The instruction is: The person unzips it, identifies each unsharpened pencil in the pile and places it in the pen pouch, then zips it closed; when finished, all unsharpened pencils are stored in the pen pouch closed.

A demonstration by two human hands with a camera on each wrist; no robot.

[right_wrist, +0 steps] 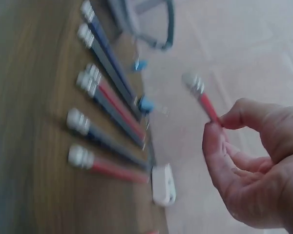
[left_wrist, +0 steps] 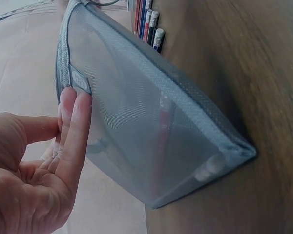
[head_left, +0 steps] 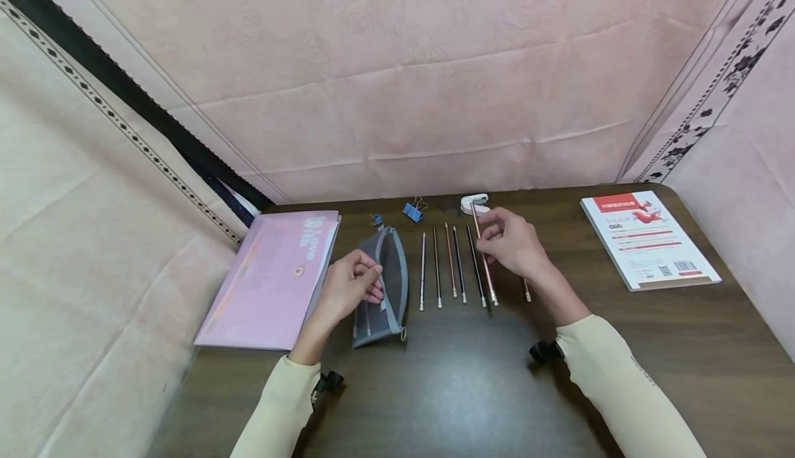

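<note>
My left hand (head_left: 354, 280) pinches the rim of a grey mesh pencil case (head_left: 397, 265), which stands with its zipped mouth spread. Through its mesh in the left wrist view, a red pencil (left_wrist: 161, 131) and pale eraser ends (left_wrist: 210, 168) show faintly. My right hand (head_left: 512, 241) holds a red pencil (right_wrist: 210, 106) between thumb and fingertips, its white eraser end raised in the right wrist view. Below that hand, several pencils lie side by side, among them a dark one (head_left: 437, 265) and a red one (right_wrist: 117, 170). Another pencil (head_left: 526, 291) lies partly hidden under the right wrist.
A pink folder (head_left: 267, 279) lies left of the case. Blue binder clips (head_left: 413, 211) and a white object (head_left: 475, 203), possibly a correction tape, sit near the table's back edge. A white and red book (head_left: 652, 241) lies far right. Cloth curtains hang behind the table.
</note>
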